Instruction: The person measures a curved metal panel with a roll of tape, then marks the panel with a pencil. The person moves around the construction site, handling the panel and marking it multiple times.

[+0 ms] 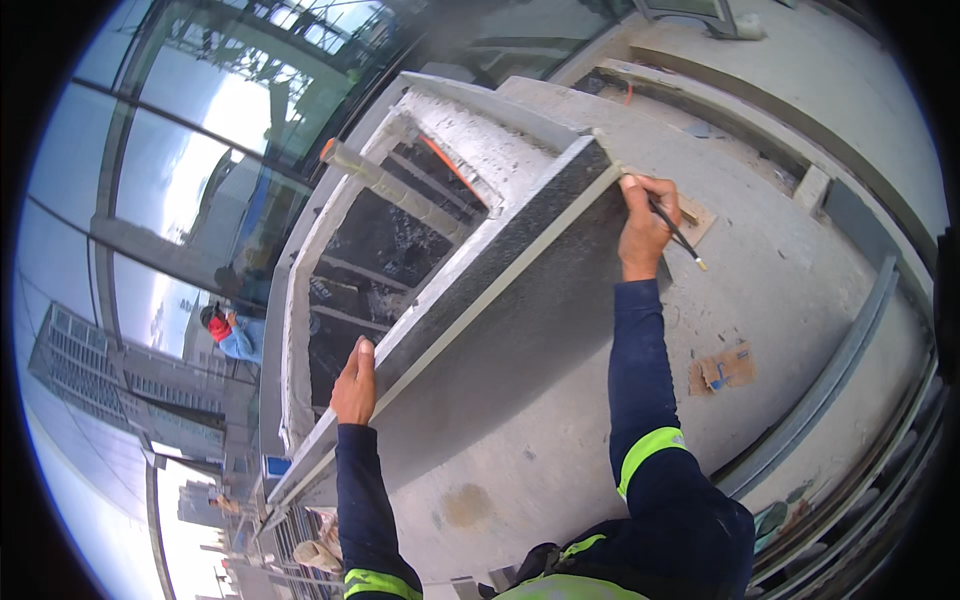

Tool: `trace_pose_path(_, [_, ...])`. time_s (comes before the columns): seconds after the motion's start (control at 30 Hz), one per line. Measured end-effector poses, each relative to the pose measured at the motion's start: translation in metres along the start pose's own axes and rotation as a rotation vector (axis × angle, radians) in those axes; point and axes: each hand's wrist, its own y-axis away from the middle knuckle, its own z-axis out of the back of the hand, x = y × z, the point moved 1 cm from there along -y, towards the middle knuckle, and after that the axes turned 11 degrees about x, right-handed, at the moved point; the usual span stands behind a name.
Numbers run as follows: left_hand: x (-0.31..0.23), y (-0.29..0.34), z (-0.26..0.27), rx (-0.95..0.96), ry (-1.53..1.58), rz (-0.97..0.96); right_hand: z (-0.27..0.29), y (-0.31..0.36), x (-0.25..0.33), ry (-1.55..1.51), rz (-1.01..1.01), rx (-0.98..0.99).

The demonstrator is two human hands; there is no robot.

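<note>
A long pale straight strip (500,282) runs diagonally along the dark side face (545,205) of a raised rectangular box-like frame. My left hand (355,385) is closed over the frame's upper edge and the strip, low on its length; its fingertips are partly hidden. At the strip's upper right end, my right hand (648,225) is closed with a dark pencil (682,238) between the fingers. The pencil's metal-coloured end points down and right, away from the frame. My right fingertips touch the corner by the strip's end; the pencil's other end is hidden there.
Inside the frame, a stick (395,190) leans across the opening beside an orange-edged strip (455,168). Torn cardboard (725,368) and a wood scrap (693,220) lie on the concrete. Metal channels (825,385) are at right. Beyond the glass at left is another person (240,338).
</note>
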Motion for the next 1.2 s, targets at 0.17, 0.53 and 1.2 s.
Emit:
trace_pose_path(0.17, [-0.009,-0.004,0.005,-0.019,-0.03,-0.027,0.013,-0.005,0.002,-0.178,0.051,-0.064])
trace_pose_path(0.53, [0.029,0.004,0.002,-0.095,0.075,-0.133,-0.044,0.234,0.094,0.25,-0.425,-0.074])
trace_pose_path(1.2, [0.566,0.63,-0.382,0.212,0.804,0.762,0.171,0.639,0.261,0.831,-0.681,1.828])
